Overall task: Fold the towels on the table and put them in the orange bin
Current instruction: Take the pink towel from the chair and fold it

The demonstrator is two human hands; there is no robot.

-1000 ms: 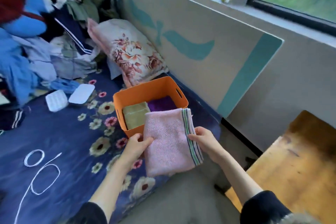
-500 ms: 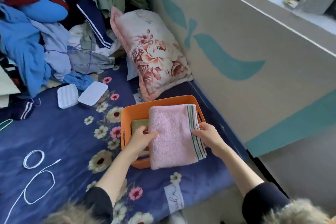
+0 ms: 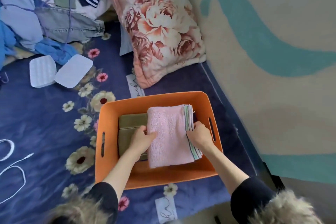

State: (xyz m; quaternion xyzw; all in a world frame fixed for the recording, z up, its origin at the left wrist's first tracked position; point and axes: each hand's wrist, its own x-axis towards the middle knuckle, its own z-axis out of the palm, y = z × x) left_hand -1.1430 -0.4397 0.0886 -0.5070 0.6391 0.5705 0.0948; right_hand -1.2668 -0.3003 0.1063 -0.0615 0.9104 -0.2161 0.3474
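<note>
Pink towel [image 3: 170,136], folded into a thick rectangle with a striped edge on its right side, held low inside the orange bin [image 3: 192,98] on a dark blue floral bedspread [image 3: 36,118]. Beside it on the left, already in the bin, a folded olive towel [image 3: 131,120]; just visible at the pink towel's right edge, a sliver of something dark. To finish well: lower flat, both sides level, so the folds stay stacked; slide fingers out sideways rather than upward, to avoid dragging layers open. Left hand [image 3: 142,137] curled around the towel's left edge, thumb on top, fingers tucked beneath. Right hand [image 3: 199,132] gripping the striped right edge, fingers bent over it. Both hands narrow, closed on cloth, near the bin's side walls. Whether the towel already rests on the bottom: cannot tell.
</note>
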